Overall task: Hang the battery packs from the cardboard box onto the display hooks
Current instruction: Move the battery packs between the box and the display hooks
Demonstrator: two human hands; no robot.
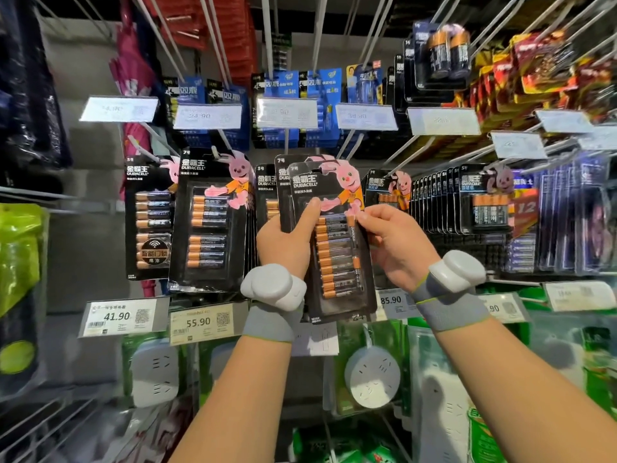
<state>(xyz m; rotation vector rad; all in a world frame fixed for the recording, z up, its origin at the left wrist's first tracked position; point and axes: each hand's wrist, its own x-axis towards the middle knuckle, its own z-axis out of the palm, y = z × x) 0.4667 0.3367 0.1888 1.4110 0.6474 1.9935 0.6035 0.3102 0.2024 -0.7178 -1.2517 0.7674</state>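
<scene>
Both hands are raised in front of the battery wall. The left hand [283,242] grips a small stack of battery packs by the left edge, its fingers curled behind and its thumb pressed flat on the face of the front pack [337,259]; a rear pack [283,195] peeks out behind at 10 o'clock. The right hand [390,242] pinches the right edge of the front pack between thumb and fingertips, the other fingers loosely bent. The front pack is a black card with a pink rabbit and a column of orange-and-black cells; it sits at the middle of the view, slightly tilted, its foot swung towards 5 o'clock. A white display hook [349,147] juts out just above its top at 12 o'clock; I cannot tell whether the card has caught on it.

At 9 o'clock two hung packs [207,222] of the same brand sit on their own pegs; at 3 o'clock a dense row of packs [434,202] fills several more. Blue battery cards [290,85] hang at 12 o'clock behind clear price holders [287,112]. Yellow and white price tags [200,324] run along the rail at 7 o'clock, reading 41.90 and 55.90; white power sockets [372,377] in green packaging hang at 6 o'clock. Each wrist wears a grey band carrying a white device [273,287].
</scene>
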